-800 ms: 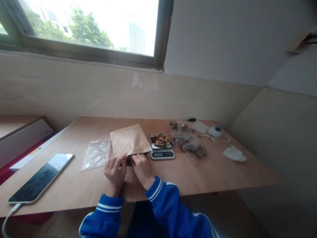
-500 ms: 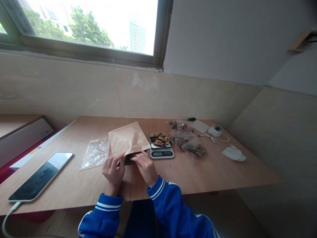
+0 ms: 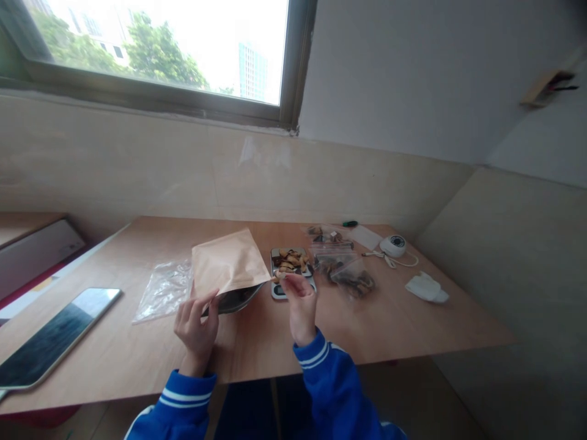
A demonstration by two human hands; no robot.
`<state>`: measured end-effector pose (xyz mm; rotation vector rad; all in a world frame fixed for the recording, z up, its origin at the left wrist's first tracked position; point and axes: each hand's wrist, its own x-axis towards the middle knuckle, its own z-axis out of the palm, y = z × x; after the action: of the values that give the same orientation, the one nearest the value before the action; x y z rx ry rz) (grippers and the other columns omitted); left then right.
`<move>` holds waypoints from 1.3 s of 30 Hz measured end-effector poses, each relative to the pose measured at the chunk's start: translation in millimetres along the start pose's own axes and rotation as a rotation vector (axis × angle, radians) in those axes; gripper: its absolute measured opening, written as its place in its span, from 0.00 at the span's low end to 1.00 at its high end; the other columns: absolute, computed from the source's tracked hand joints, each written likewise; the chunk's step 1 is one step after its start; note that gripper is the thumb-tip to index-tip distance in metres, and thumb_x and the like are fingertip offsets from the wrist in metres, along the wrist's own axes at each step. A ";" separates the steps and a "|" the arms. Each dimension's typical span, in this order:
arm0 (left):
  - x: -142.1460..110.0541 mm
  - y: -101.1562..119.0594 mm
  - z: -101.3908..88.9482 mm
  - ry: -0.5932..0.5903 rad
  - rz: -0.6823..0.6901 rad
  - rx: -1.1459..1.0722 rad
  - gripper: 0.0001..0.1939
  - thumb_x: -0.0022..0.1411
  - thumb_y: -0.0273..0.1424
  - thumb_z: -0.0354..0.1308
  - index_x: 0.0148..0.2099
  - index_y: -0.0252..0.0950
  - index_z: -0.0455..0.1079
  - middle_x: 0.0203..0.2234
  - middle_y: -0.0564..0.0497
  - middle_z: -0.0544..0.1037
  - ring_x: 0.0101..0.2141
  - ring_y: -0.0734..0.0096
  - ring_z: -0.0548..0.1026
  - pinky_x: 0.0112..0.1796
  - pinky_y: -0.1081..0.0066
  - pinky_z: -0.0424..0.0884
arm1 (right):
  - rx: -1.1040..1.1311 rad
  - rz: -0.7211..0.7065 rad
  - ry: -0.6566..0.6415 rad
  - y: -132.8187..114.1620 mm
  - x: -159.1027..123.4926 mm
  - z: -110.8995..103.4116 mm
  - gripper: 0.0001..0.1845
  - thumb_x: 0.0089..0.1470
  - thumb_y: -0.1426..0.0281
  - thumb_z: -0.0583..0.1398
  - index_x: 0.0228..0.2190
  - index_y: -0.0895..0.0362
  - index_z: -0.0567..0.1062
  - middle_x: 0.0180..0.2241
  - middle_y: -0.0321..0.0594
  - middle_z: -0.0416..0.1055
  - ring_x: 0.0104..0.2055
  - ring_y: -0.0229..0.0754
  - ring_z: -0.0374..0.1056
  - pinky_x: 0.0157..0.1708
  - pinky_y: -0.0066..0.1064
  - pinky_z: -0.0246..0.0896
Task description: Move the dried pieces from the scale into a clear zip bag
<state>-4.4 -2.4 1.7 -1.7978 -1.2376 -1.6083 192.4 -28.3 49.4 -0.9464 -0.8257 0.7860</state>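
My left hand [image 3: 196, 321] holds the near lip of a brown paper pouch [image 3: 227, 266], whose mouth gapes open toward me above the wooden table [image 3: 367, 318]. Just right of that mouth, my right hand [image 3: 299, 300] pinches a small tan dried piece [image 3: 277, 276] between its fingertips. Right behind that hand sits a small digital scale [image 3: 290, 270] with several dried brown pieces on its pan.
A crumpled clear plastic bag [image 3: 160, 290] lies left of the pouch. Clear bags of dried pieces [image 3: 348, 272] lie right of the scale. A tablet [image 3: 52, 336] rests at the near left. A small white round device [image 3: 392, 245] and a white cloth [image 3: 424, 287] lie at the far right.
Both hands were at the pouch's mouth. My right hand has since moved right to the scale and now pinches a dried piece, while the pouch's mouth has opened wider.
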 end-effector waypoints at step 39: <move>2.8 -6.4 7.0 -0.130 0.040 -0.005 0.08 0.56 0.26 0.61 0.40 0.38 0.74 0.25 0.53 0.73 0.26 0.73 0.70 0.32 0.71 0.67 | -0.944 -0.597 -0.249 42.3 139.2 -85.1 0.19 0.63 0.69 0.45 0.44 0.58 0.73 0.43 0.47 0.73 0.48 0.44 0.66 0.51 0.38 0.59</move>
<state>-6.0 7.2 1.2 -1.9447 -1.2467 -1.4941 321.5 74.8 16.0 -1.3235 -1.6675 -0.0596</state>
